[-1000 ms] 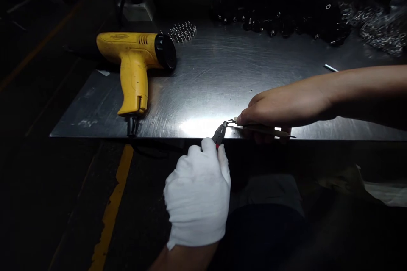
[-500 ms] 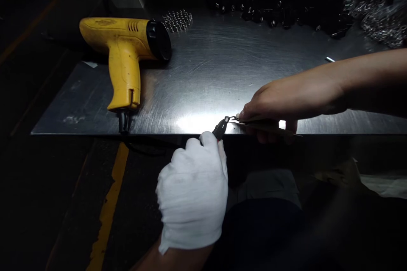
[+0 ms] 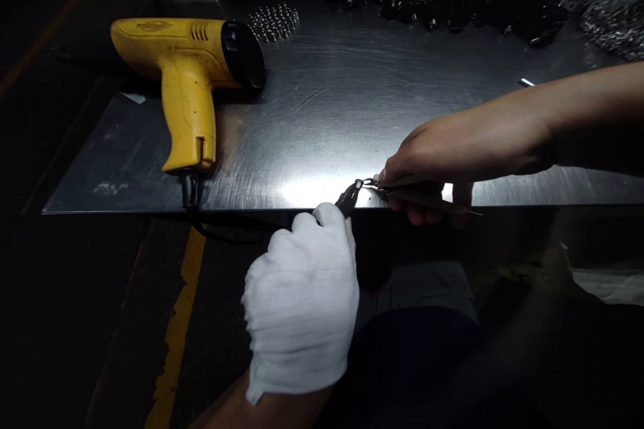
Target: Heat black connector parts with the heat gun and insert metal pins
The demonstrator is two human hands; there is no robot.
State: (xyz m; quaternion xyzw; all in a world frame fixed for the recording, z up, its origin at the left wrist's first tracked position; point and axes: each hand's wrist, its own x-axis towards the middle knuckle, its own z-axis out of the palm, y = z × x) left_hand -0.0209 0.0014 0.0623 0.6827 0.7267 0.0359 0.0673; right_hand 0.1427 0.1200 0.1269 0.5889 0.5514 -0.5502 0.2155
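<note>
My left hand (image 3: 304, 295), in a white glove, is closed around a pair of pliers (image 3: 347, 198) at the table's front edge. The pliers' jaws grip a tiny metal piece (image 3: 359, 184). My right hand (image 3: 437, 154) is bare, its thumb and fingers pinching a small dark part (image 3: 371, 181) that meets the metal piece. A slim, pale, pointed tool (image 3: 443, 202) also lies in the right hand under the palm, its thin tip pointing right. The right hand's lower fingers are partly hidden in shadow below the edge.
A yellow heat gun (image 3: 188, 94) lies on the scratched metal table (image 3: 312, 120) at left, its cord dropping over the front edge. Small metal pieces (image 3: 274, 21) stand grouped behind it. Dark parts with metal ends (image 3: 433, 17) and a shiny metal pile (image 3: 611, 20) are at the back right.
The view has shifted slightly, so the table things sit a little higher and the heat gun further left. Both hands keep the same hold.
</note>
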